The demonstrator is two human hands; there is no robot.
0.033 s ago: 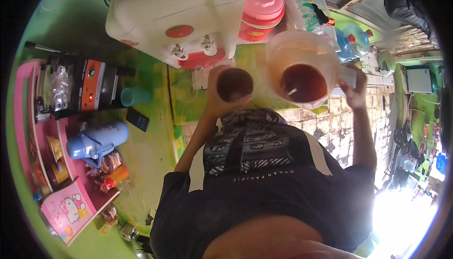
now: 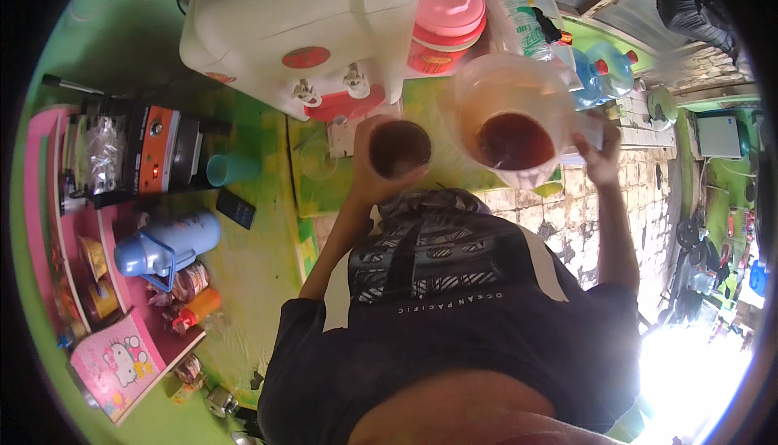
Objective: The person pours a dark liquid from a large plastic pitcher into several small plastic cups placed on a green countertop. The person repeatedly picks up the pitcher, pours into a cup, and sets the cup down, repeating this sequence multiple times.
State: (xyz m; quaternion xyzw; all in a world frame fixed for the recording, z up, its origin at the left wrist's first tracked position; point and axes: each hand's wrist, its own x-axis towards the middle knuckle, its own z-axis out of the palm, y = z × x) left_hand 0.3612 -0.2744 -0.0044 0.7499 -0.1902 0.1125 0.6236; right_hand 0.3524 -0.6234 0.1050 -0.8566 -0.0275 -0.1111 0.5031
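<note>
My left fingers [image 2: 415, 177] clasp a round, dark-filled cup [image 2: 430, 151], right fingers [image 2: 587, 150] a translucent plastic pitcher [image 2: 502, 84]; its reddish-brown liquid [image 2: 516, 141] loses the earlier pale streak.

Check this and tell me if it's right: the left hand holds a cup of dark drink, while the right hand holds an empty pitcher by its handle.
Not quite: the pitcher is not empty. The head view shows reddish-brown liquid in it. The left hand does hold a cup of dark drink, and the right hand holds the pitcher by its handle.
</note>
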